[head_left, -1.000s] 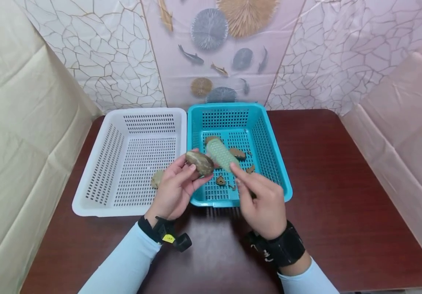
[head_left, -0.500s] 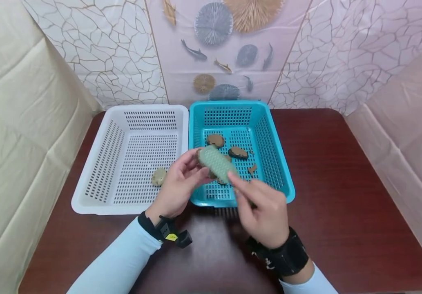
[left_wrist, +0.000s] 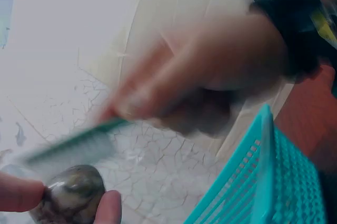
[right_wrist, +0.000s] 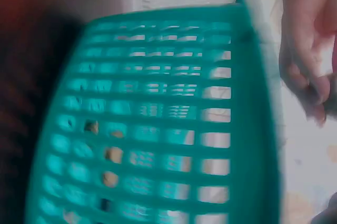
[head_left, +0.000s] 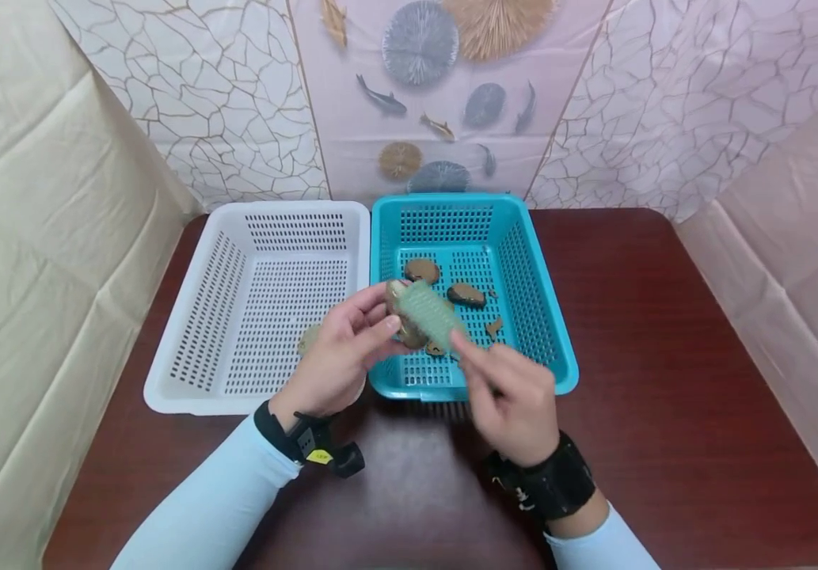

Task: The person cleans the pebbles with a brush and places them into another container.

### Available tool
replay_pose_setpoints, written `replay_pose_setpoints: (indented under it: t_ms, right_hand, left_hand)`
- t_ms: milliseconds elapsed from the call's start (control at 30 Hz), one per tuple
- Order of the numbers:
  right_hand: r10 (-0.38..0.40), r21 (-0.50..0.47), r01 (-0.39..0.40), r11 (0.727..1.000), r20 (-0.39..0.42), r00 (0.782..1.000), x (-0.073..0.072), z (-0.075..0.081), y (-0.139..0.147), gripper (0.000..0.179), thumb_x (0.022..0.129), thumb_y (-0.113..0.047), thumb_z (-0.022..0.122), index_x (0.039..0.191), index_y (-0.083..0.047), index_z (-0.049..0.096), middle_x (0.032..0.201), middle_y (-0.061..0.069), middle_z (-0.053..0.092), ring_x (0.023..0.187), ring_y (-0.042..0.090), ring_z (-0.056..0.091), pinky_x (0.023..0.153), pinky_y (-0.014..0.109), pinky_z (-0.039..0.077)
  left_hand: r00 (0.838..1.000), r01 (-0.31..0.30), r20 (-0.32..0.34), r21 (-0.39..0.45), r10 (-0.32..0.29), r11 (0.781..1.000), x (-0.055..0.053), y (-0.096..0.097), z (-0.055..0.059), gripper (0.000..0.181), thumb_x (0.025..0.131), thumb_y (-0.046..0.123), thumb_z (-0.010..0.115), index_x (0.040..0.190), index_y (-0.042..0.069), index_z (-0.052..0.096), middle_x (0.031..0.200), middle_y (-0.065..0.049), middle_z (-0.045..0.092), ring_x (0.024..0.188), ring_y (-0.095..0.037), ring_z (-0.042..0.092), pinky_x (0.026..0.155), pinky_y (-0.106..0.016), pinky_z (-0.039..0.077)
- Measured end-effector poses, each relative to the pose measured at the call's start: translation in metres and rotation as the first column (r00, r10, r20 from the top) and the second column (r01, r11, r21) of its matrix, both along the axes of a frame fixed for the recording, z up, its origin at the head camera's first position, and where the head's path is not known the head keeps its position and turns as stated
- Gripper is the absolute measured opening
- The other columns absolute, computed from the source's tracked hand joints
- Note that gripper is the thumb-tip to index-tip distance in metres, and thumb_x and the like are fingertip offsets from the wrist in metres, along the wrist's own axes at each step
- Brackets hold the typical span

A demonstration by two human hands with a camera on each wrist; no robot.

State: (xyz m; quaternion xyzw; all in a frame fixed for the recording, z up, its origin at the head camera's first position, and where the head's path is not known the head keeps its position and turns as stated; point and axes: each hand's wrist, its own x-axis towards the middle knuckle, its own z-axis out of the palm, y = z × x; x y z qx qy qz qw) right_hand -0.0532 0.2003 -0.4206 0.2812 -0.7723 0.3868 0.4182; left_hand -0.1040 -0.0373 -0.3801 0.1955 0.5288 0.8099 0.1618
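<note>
My left hand (head_left: 340, 344) grips a smooth brownish stone (left_wrist: 76, 195) between thumb and fingers, above the front left part of the teal basket (head_left: 567, 376). My right hand (head_left: 515, 400) holds a green scrub brush (head_left: 431, 315), index finger stretched along its back. In the head view the brush overlaps the stone and covers much of it. Pale bristles face down toward the stone in the left wrist view, where the right hand and brush are blurred. Two mud-coated stones, a left one (head_left: 422, 271) and a right one (head_left: 466, 295), lie in the teal basket.
A white basket (head_left: 159, 388) stands left of the teal one, with a pale stone (head_left: 309, 339) partly behind my left hand. Bits of brown mud (head_left: 494, 327) lie on the teal basket's floor. Both baskets stand on a dark red table (head_left: 665, 396) against a patterned backdrop.
The brush, apart from the stone a second ago, has come over it and now shifts slightly along it. My left hand has turned the stone a little. The head view has shifted slightly.
</note>
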Motion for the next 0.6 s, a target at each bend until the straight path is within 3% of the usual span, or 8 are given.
replay_pose_setpoints:
  t_ms: [100,167,233,300,367,433,600]
  right_hand:
    - [-0.106,0.032,0.103,0.994,0.151,0.983,-0.002,-0.007,0.013,0.031,0.103,-0.003,0.072,0.133,-0.003,0.078,0.083,0.008,0.077,0.059,0.013,0.054,0.052,0.025,0.04]
    - [-0.166,0.048,0.159,0.986,0.219,0.961,-0.003,-0.008,0.02,0.036,0.102,-0.001,0.073,0.137,-0.008,0.077,0.105,0.011,0.083,0.069,0.018,0.067,0.056,0.026,0.045]
    - [-0.14,-0.004,0.146,0.989,0.244,0.96,-0.003,-0.008,0.022,0.039,0.101,0.002,0.073,0.139,-0.009,0.076,0.122,0.01,0.081,0.078,0.021,0.073,0.058,0.025,0.046]
    - [-0.108,-0.055,0.124,0.991,0.238,0.965,-0.003,-0.007,0.021,0.041,0.1,0.005,0.073,0.139,-0.008,0.076,0.129,0.008,0.079,0.081,0.022,0.074,0.061,0.023,0.047]
    - [-0.093,-0.069,0.112,0.991,0.236,0.967,-0.002,-0.008,0.021,0.043,0.1,0.007,0.072,0.14,-0.007,0.075,0.129,0.008,0.079,0.078,0.021,0.072,0.061,0.022,0.046]
    - [-0.088,-0.073,0.108,0.991,0.242,0.966,-0.001,-0.009,0.02,0.044,0.099,0.008,0.073,0.139,-0.007,0.075,0.13,0.008,0.078,0.082,0.022,0.073,0.066,0.02,0.051]
    - [-0.074,-0.075,0.095,0.993,0.245,0.967,0.0,-0.012,0.018,0.043,0.098,0.008,0.073,0.139,-0.007,0.076,0.128,0.009,0.079,0.091,0.024,0.077,0.072,0.021,0.055]
  left_hand:
    - [1.0,0.008,-0.004,0.061,-0.008,0.998,-0.005,-0.013,0.008,0.048,0.111,-0.007,0.044,0.16,-0.01,0.044,0.138,-0.022,0.068,0.123,-0.025,0.07,0.102,-0.043,0.062]
    - [0.999,-0.01,-0.04,0.033,0.012,0.999,-0.014,-0.026,0.02,0.047,0.112,-0.007,0.043,0.159,-0.009,0.045,0.138,-0.022,0.068,0.123,-0.026,0.071,0.102,-0.044,0.062]
    - [0.995,-0.054,-0.082,-0.067,0.049,0.996,-0.025,-0.038,0.033,0.046,0.111,-0.007,0.047,0.158,-0.007,0.047,0.137,-0.022,0.068,0.122,-0.028,0.071,0.1,-0.044,0.063]
    - [0.989,-0.11,-0.125,-0.219,0.084,0.969,-0.038,-0.05,0.042,0.045,0.111,-0.004,0.054,0.156,-0.004,0.05,0.137,-0.024,0.067,0.12,-0.029,0.071,0.097,-0.042,0.064]
    - [0.983,-0.15,-0.155,-0.381,0.097,0.912,-0.052,-0.059,0.047,0.046,0.11,-0.001,0.061,0.155,-0.002,0.052,0.135,-0.023,0.065,0.117,-0.03,0.07,0.092,-0.039,0.066]
    - [0.98,-0.172,-0.18,-0.514,0.09,0.84,-0.065,-0.067,0.047,0.047,0.109,0.003,0.066,0.154,0.001,0.054,0.136,-0.021,0.063,0.117,-0.032,0.07,0.089,-0.037,0.067]
    - [0.977,-0.157,-0.214,-0.723,-0.002,0.673,-0.095,-0.083,0.032,0.048,0.108,0.008,0.07,0.153,0.0,0.057,0.138,-0.021,0.061,0.112,-0.035,0.072,0.083,-0.034,0.067]
